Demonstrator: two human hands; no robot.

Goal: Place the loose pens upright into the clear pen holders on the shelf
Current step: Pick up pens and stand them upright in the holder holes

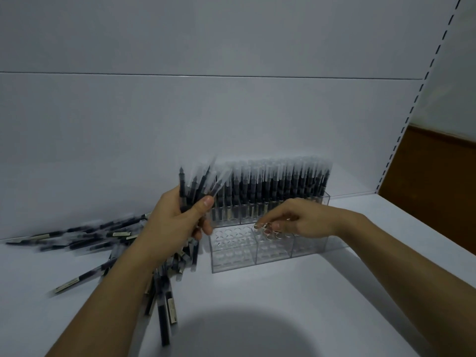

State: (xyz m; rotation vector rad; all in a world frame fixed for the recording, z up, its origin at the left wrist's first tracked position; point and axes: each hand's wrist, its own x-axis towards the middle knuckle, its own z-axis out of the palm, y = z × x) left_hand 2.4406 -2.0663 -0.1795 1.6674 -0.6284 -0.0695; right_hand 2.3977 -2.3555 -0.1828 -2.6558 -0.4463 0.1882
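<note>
Bundle of pens (195, 186) is in the left hand (177, 220), fingers and thumb wrapped round it. The bundle is roughly upright and slightly fanned, just left of the holders. Caps are motion-blurred.

Right hand (301, 220) sits over the middle section of the front holder (231, 256), with fingertips (275, 225) down at the hole tops. Can't tell if it pinches something or only touches the grid.

Front holder is clear with three sections and a grid of round holes on top. The left section's holes show straight through. The right part is partly hidden by the hand.

Back holder (270, 191) stands directly behind it, close or touching, can't tell which. It is packed with upright pens.

Loose pens (82, 238) lie flat in a heap on the shelf (283, 292) to the left, reaching the back panel (231, 112). More of them run under the left forearm toward the near edge.

Slotted upright (417, 104) is at the shelf's right end. A round shadow (244, 331) falls on the shelf's near part.
</note>
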